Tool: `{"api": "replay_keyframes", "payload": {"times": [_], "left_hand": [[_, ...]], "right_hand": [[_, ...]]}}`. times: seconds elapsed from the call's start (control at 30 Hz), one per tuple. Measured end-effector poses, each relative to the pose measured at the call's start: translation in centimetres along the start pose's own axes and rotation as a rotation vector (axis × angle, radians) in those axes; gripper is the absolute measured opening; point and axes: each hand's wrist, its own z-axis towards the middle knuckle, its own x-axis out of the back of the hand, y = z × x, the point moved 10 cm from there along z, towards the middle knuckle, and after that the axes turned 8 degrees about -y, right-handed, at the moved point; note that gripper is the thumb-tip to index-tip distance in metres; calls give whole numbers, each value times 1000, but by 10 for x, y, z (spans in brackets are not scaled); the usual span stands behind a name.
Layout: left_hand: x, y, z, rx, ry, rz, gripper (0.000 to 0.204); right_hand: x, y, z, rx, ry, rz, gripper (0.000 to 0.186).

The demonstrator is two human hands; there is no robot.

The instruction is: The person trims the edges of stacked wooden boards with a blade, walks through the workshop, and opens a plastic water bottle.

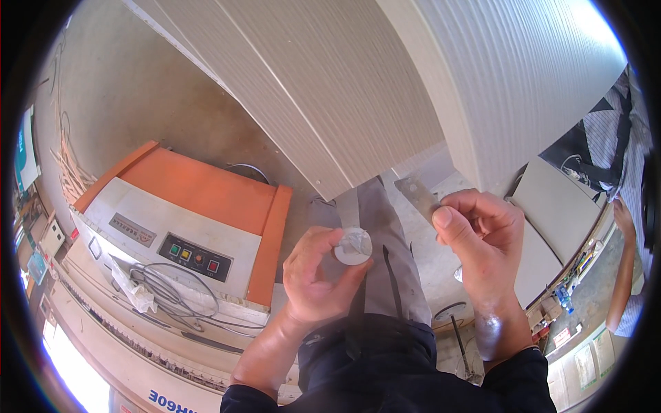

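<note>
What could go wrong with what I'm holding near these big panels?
The small round white piece is pinched in your left hand's fingertip grip, so it might slip and drop. The thin flat strip in your right hand appears close to the wood-grain panels, so a careless swing might scratch them.

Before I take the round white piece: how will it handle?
The round white piece likely rolls if set on edge, given its circular outline. Probably light: the left hand pinches it between thumb and fingers. Possibly slippery on top, where a grayish, shiny layer shows.
</note>
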Motion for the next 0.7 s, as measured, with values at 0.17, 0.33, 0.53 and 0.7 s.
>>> {"api": "replay_keyframes", "payload": {"times": [0.17, 0.33, 0.53, 0.7], "left_hand": [[2, 0, 0, 11, 3, 7, 47], [6, 2, 2, -3, 9, -41, 48], [3, 8, 6, -37, -10, -42, 49], [3, 13, 8, -63, -4, -6, 49]], "right_hand": [[2, 4, -3, 41, -34, -3, 9], [-2, 15, -9, -52, -124, 34, 9], [-15, 20, -11, -122, -244, -43, 11], [-19, 9, -9, -18, -255, -183, 10]]}}
